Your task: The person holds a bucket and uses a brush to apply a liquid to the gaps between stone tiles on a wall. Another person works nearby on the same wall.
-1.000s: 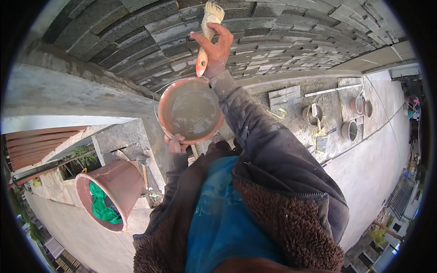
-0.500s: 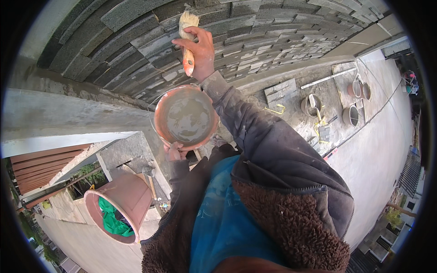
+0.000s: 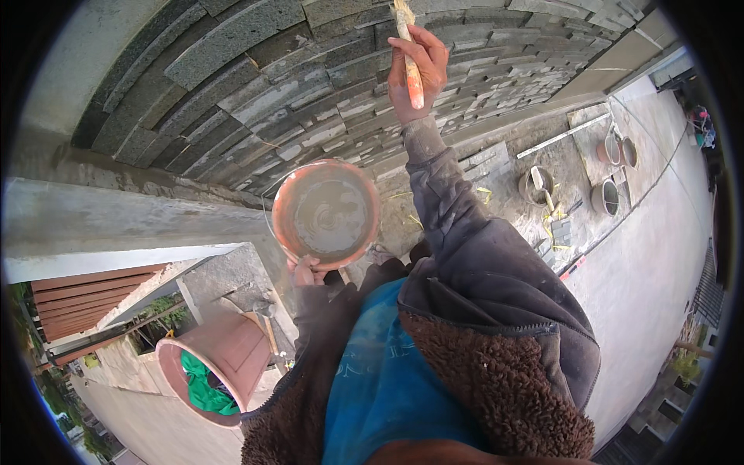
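Raised at the upper middle, my right hand (image 3: 422, 74) is closed around the handle of a paintbrush (image 3: 409, 58). The handle's orange end points down toward me, and the pale bristles reach up to the stone wall (image 3: 302, 77). Whether the bristles touch the stones I cannot tell. My left hand (image 3: 307, 271) grips the near rim of an orange bucket (image 3: 284, 209). Murky grey-brown liquid (image 3: 335, 213) with ripples on its surface fills part of the bucket. The wall is made of staggered grey stone strips, some with pale smears.
A large pink bin (image 3: 232, 349) with green cloth (image 3: 205, 387) inside stands at lower left. On the right lie several smaller buckets, one grey bucket (image 3: 535, 186) holding a tool, a long pale bar (image 3: 563, 135) and stacked grey tiles (image 3: 561, 231). A hammer-like tool (image 3: 265, 310) rests near the bin.
My right hand has moved up and to the right with the paintbrush, away from above the bucket. In the picture, the bucket and my left hand sit slightly lower and further right.
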Motion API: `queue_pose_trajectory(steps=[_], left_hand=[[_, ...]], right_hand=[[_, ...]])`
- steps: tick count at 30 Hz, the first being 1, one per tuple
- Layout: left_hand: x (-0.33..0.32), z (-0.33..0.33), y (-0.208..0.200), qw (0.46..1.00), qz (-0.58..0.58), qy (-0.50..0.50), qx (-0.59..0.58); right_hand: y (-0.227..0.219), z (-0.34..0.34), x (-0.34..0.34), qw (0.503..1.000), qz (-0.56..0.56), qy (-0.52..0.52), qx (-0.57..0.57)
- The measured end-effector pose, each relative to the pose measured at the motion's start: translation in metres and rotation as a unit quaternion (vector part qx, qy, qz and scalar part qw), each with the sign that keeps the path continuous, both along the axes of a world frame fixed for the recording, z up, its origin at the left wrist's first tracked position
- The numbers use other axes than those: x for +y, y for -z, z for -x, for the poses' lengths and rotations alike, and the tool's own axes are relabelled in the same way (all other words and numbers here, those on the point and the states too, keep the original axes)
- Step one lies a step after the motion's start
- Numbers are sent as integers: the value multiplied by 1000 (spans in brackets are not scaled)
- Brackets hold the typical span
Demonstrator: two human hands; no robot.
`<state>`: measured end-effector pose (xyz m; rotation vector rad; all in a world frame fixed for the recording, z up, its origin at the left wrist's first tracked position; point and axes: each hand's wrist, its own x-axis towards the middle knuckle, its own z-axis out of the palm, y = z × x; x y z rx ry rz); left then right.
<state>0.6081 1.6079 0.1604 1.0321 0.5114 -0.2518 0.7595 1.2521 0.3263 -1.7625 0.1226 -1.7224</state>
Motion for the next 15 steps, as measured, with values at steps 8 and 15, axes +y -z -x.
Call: queue_pose_trajectory(steps=[8, 15], left_hand=[[-15, -1, -18, 1000, -5, -2, -4], [-11, -1, -9, 1000, 14, 16, -17]], right_hand=[[-1, -9, 30, 997, 70, -8, 39], [-63, -1, 10, 988, 145, -39, 26]])
